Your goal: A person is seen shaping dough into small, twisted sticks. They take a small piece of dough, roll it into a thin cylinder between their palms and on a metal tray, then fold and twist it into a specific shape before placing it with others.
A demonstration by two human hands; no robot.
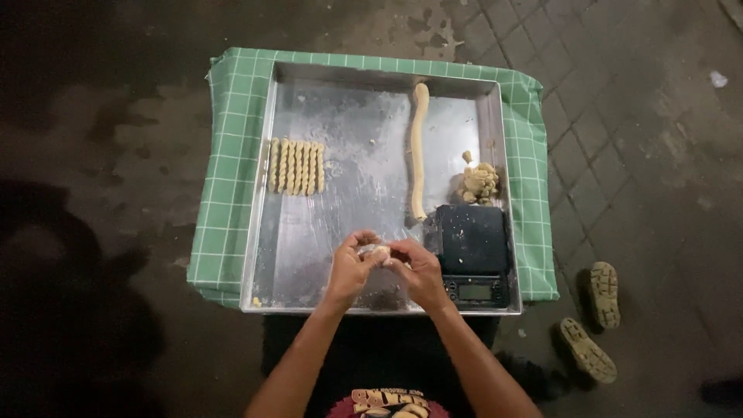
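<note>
Together, left hand (350, 269) and right hand (418, 271) pinch soft, pale dough lump (380, 252).

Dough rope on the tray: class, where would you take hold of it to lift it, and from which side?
Grip the dough rope near its middle, from above. It lies flat and long on the tray, so an end grip would likely stretch or break it. Its left side is bare metal; the dough lump crowds the right.

My left hand (350, 267) and right hand (418, 271) pinch a small dough piece (379, 252) between them over the metal tray (309, 263). Beside my right hand sits a black scale (470, 251) — a long dough rope (419, 151) and six twisted sticks (296, 166) lie farther up
</note>
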